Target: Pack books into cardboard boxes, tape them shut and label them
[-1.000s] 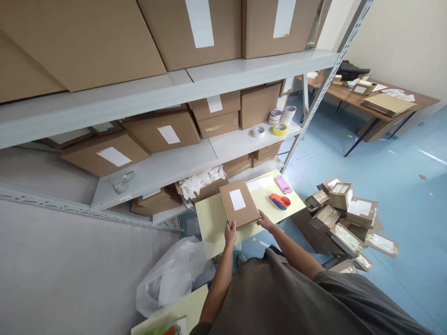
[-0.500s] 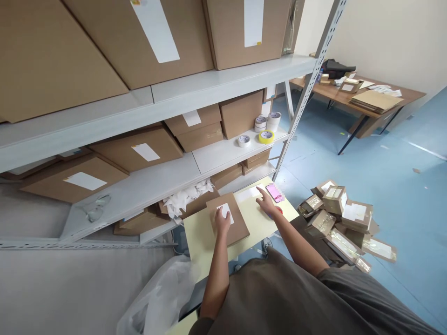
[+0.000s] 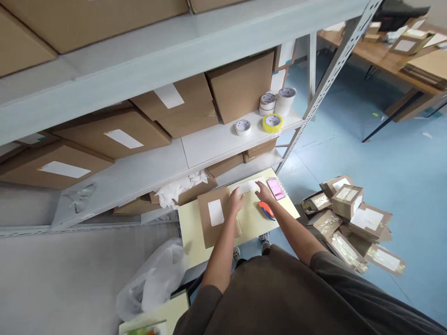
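Observation:
A white paper slip (image 3: pixel 249 186) lies across the far part of the pale yellow tabletop (image 3: pixel 251 216). My left hand (image 3: pixel 236 203) is at the slip's left end, fingers stretched forward and thumb apart. At the right end, my right hand (image 3: pixel 264 191) touches the slip with spread thumb and forefinger. Left of my left hand lies a flat brown cardboard box (image 3: pixel 206 234) bearing a white label (image 3: pixel 216 212). An orange and blue tool (image 3: pixel 266 209) of unclear kind rests just below my right hand. A phone with a pink screen (image 3: pixel 275 189) sits right of it.
Metal shelving (image 3: pixel 150 163) with cardboard boxes stands ahead, its upper shelf overhanging. White tape rolls (image 3: pixel 243 127) and a yellow tape roll (image 3: pixel 272 123) sit on it. Small taped cartons (image 3: pixel 345 202) are piled at right. A clear plastic bag (image 3: pixel 153 274) hangs at lower left.
My left hand has left the box's label and moved right to the paper slip. My right hand stays by the slip's right end. The view has shifted closer, and the orange tool shows more.

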A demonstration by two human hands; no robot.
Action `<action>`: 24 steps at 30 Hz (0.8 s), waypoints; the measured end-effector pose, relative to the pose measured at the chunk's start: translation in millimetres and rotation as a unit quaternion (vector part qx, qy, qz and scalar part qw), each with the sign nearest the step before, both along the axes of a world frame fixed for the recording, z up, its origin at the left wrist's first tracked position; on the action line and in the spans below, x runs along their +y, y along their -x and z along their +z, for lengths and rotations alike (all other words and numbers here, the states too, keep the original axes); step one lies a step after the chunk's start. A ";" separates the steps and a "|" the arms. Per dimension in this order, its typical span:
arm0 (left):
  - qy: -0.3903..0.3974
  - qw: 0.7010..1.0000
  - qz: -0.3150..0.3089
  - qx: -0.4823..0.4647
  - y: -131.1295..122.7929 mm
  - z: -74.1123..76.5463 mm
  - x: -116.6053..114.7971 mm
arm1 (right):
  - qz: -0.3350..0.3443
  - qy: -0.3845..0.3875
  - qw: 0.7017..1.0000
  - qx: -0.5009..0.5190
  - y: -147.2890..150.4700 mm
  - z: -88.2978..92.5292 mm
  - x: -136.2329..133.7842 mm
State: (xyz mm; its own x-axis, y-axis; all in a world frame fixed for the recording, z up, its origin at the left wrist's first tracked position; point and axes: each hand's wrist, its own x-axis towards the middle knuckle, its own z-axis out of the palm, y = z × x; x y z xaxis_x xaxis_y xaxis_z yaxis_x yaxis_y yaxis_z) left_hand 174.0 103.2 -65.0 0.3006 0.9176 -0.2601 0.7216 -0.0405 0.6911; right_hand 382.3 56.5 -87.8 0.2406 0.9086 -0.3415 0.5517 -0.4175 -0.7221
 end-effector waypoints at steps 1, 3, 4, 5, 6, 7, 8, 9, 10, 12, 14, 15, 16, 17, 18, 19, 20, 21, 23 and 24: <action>0.009 1.000 -0.013 0.017 -11.5 -10.0 12.5 | 0.017 0.026 0.999 -0.015 -3.5 -11.7 7.6; 0.036 0.997 -0.036 0.055 -30.7 -32.6 37.2 | 0.055 0.078 0.995 -0.037 -9.4 -35.6 20.0; 0.049 0.995 -0.048 0.075 -38.2 -44.4 48.7 | 0.075 0.106 0.990 -0.046 -11.7 -47.3 24.2; 0.059 0.992 -0.061 0.095 -44.2 -55.9 59.2 | 0.096 0.133 0.985 -0.053 -13.6 -58.3 27.0; 0.065 0.989 -0.075 0.113 -49.0 -66.9 68.5 | 0.115 0.157 0.979 -0.061 -15.2 -68.5 28.3; 0.066 0.986 -0.088 0.129 -52.6 -76.9 76.7 | 0.132 0.177 0.973 -0.070 -16.5 -77.5 28.6; 0.064 0.983 -0.098 0.142 -55.4 -85.6 83.7 | 0.148 0.191 0.967 -0.079 -17.7 -85.1 28.0; 0.061 0.980 -0.106 0.154 -57.7 -92.9 89.7 | 0.162 0.200 0.962 -0.089 -19.0 -91.2 27.0; 0.056 0.978 -0.110 0.166 -59.5 -98.6 94.7 | 0.175 0.205 0.958 -0.099 -20.5 -95.7 26.0; 0.054 0.974 -0.109 0.191 -62.5 -105.3 102.5 | 0.201 0.212 0.950 -0.115 -24.4 -100.4 24.6; 0.066 0.969 -0.102 0.215 -64.9 -105.9 107.8 | 0.224 0.218 0.942 -0.125 -29.1 -100.4 24.5; 0.076 0.967 -0.097 0.223 -65.8 -104.4 109.6 | 0.231 0.219 0.939 -0.127 -31.5 -99.3 24.8; 0.085 0.966 -0.092 0.227 -66.4 -101.8 110.9 | 0.234 0.218 0.939 -0.128 -33.9 -97.8 25.0; 0.090 0.966 -0.087 0.226 -66.8 -98.3 111.8 | 0.234 0.214 0.940 -0.128 -36.1 -96.1 25.2; 0.090 0.967 -0.081 0.223 -66.9 -94.1 112.3 | 0.231 0.207 0.942 -0.126 -38.2 -94.3 25.3; 0.084 0.969 -0.076 0.218 -66.8 -89.3 112.5 | 0.225 0.200 0.946 -0.121 -40.1 -92.4 25.2; 0.075 0.971 -0.074 0.213 -66.4 -84.1 112.5 | 0.218 0.192 0.950 -0.115 -41.8 -90.5 25.0; 0.066 0.973 -0.074 0.208 -65.8 -78.7 112.5 | 0.211 0.187 0.954 -0.106 -43.2 -88.4 24.8; 0.052 0.977 -0.079 0.191 -64.1 -67.5 112.2 | 0.192 0.175 0.962 -0.082 -45.0 -83.5 25.0; 0.046 0.980 -0.082 0.177 -63.2 -61.9 112.0 | 0.175 0.161 0.969 -0.068 -45.2 -80.4 25.6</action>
State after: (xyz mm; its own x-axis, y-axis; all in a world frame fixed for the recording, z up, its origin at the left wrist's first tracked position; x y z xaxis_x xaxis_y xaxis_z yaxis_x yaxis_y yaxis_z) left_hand 237.1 215.2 -126.8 0.3175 0.8324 -0.4542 0.9057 -0.1242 0.4053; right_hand 427.4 82.1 -168.2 -0.0010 0.7947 -0.6070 0.7815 -0.3781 -0.4963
